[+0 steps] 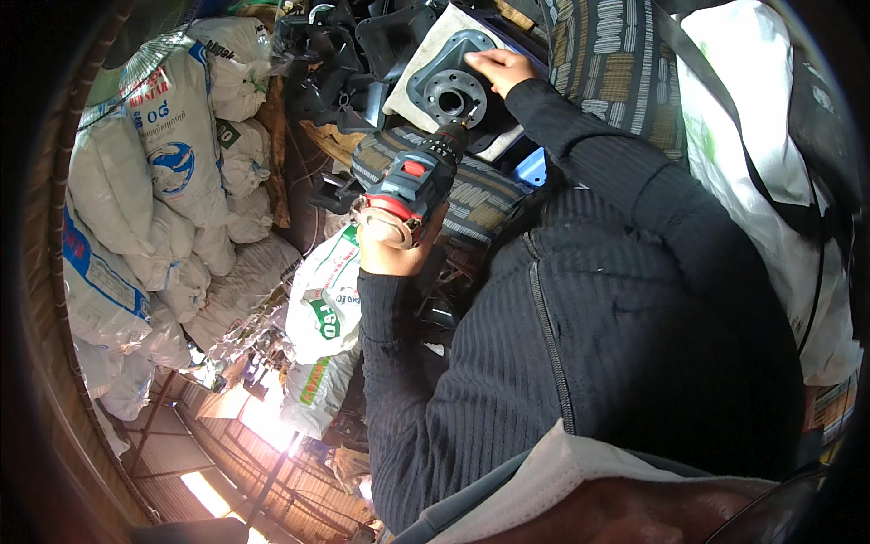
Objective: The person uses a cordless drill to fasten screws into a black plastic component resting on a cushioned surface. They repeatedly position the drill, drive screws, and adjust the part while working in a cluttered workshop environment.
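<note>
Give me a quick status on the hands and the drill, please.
Left hand gripping drill, bit at the flange. Right hand steadying the flange's rim. Nothing blocking.

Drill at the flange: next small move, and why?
Probably seat the bit squarely in the bolt hole before pulling the trigger. The left hand grips the cordless drill, whose tip sits at the near edge of the grey round flange part. The right hand rests on the flange's far rim, steadying it. Whether the bit is already in a hole cannot be told.
</note>
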`<state>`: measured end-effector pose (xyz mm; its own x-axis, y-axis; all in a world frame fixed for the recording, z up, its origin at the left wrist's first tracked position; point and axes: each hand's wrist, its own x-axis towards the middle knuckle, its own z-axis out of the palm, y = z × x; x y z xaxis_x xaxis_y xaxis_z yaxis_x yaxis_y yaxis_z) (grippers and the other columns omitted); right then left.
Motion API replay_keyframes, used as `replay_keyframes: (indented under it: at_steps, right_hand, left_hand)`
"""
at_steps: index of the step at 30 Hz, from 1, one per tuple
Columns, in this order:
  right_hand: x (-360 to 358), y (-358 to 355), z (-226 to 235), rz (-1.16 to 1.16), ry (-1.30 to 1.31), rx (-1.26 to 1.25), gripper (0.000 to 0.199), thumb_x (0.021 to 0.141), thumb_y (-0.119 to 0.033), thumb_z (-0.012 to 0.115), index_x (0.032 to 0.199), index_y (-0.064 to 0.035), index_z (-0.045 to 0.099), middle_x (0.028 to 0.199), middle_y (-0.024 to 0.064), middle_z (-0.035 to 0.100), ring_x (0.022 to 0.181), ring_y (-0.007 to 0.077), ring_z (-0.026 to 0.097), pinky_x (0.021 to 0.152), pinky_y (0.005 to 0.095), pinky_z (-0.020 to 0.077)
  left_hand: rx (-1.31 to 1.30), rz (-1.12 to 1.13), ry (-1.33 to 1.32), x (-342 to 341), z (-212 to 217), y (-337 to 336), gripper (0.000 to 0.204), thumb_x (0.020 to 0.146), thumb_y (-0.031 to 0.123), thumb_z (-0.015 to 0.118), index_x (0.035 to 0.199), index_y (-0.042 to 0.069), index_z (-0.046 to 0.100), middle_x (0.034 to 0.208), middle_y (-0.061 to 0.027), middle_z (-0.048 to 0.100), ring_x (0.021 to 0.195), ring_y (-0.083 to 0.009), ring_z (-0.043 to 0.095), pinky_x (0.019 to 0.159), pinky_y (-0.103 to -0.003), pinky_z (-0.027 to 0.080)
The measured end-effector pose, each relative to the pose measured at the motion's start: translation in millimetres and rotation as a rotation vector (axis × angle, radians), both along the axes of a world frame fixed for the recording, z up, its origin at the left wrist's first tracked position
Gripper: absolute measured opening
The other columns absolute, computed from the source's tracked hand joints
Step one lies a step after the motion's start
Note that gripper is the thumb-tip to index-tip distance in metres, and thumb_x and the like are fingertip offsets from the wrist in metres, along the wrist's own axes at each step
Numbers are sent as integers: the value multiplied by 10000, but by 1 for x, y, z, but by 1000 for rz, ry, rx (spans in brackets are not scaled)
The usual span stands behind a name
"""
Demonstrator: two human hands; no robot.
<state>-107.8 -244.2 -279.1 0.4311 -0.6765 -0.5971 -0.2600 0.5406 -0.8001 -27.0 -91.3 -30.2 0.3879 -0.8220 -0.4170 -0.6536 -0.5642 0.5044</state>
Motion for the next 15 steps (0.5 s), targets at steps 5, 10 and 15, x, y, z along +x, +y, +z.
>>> replay_keyframes:
  at_steps: [5,10,15]
  right_hand:
    - [14,7,-10,163,30,118,540,714,-545,763,860,-29,692,806,60,681,736,146,627,697,268,494]
    - [13,4,8,104,5,139,455,724,-507,781,681,-71,656,636,-20,598,566,75,515,558,230,423]
    - [13,3,3,198,17,122,538,710,-567,750,691,-44,628,635,29,605,579,116,547,566,271,455]
  left_hand:
    - [114,57,-41,12,-10,-4,337,728,119,781,1022,11,655,947,-111,697,853,-227,678,753,-343,526]
    - [181,-40,-23,26,-18,-25,396,726,131,786,1065,2,629,994,-125,684,863,-239,675,767,-351,526]
    - [187,-30,54,45,-18,-41,285,697,208,763,912,49,667,825,-150,688,771,-313,685,681,-370,544]
